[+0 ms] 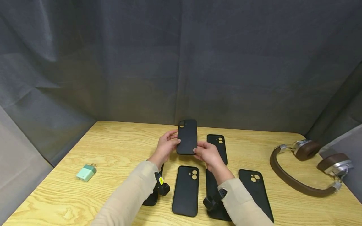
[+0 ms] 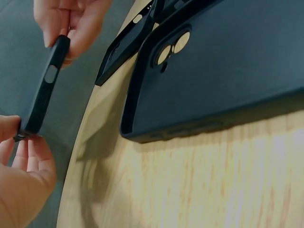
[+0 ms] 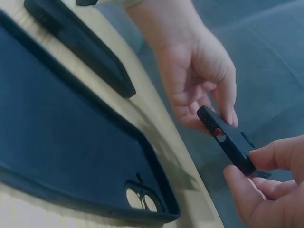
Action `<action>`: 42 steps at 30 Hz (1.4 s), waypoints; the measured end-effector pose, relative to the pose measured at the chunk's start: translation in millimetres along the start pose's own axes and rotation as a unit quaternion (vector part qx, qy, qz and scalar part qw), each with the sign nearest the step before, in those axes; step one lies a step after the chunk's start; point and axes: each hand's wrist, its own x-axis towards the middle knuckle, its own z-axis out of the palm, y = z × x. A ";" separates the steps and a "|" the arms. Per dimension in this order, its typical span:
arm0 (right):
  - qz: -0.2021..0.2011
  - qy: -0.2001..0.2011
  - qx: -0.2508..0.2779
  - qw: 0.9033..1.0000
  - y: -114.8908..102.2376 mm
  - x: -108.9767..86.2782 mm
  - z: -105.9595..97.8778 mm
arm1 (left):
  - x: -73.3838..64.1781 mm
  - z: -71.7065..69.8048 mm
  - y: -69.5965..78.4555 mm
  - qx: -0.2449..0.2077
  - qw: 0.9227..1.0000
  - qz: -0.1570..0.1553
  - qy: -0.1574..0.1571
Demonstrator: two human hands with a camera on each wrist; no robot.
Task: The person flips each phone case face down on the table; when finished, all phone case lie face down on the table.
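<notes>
Both hands hold a black phone case (image 1: pixel 187 139) above the back part of the table. Its back, with a camera cutout at the upper left corner, faces the head camera. My left hand (image 1: pixel 166 145) pinches its left edge between thumb and fingers. On the other side, my right hand (image 1: pixel 207 153) grips the lower right corner. The left wrist view shows the case (image 2: pixel 43 90) edge-on, with an oblong hole in its narrow end. In the right wrist view the fingers of my right hand (image 3: pixel 273 190) pinch one corner.
Several more black phone cases lie on the wooden table, including one in the middle (image 1: pixel 185 191), one at the back (image 1: pixel 222 149) and one at the right (image 1: pixel 255 188). A mint-green plug adapter (image 1: pixel 86 173) lies left. Brown headphones (image 1: pixel 291 182) rest at the right edge. A dark curtain (image 1: pixel 181 62) hangs behind.
</notes>
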 end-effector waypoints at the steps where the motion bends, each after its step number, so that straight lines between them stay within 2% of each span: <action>1: 0.001 0.000 -0.008 1.000 0.3 0.5 0.2 | 0.1 -0.6 0.5 0.008 1.000 0.003 0.000; 15: -0.005 0.002 -0.076 0.997 5.6 9.7 9.2 | -1.0 -9.8 4.0 0.075 0.997 0.015 0.000; 29: 0.018 -0.009 -0.115 0.993 16.2 16.9 16.3 | -1.9 -17.6 -3.1 0.148 0.989 -0.014 0.000; 36: 0.026 -0.013 -0.143 0.989 19.6 18.8 19.0 | -3.5 -17.6 -6.0 0.158 0.987 -0.026 -0.004; 42: 0.036 -0.009 -0.188 0.981 19.9 18.6 19.6 | -7.0 -15.3 -4.5 0.167 0.985 -0.047 -0.008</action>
